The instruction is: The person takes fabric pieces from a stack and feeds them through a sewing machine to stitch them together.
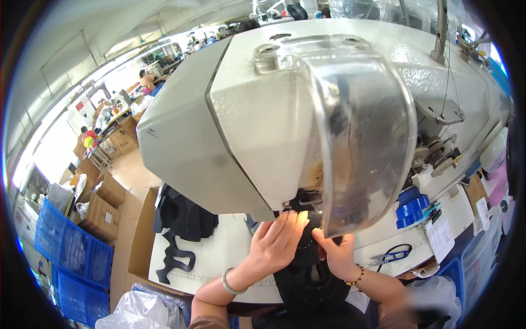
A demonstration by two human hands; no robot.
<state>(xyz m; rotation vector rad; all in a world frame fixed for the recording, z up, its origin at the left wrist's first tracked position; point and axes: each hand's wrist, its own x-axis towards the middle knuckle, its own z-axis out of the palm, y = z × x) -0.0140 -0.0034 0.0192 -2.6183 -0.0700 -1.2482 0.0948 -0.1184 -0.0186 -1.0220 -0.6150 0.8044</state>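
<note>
Under the head of a large grey-white sewing machine (263, 120) lies a black stitched piece of material (309, 290). It runs from the presser foot area (307, 202) down toward my lap. Close to the foot, my left hand (276, 244) presses its fingers together on the left side of the piece. My right hand (338, 256) pinches the right edge, thumb uppermost. A clear plastic guard (367, 137) bulges out just above the right hand. The needle tip is too small to make out.
Left on the white table lie a stack of black pieces (189, 216) and a curved black cutout (175, 257). Blue-handled scissors (397, 253), a blue round holder (412, 207) and a paper sheet (438, 237) are at right. Blue crates (74, 236) and cardboard boxes (98, 211) stand beyond.
</note>
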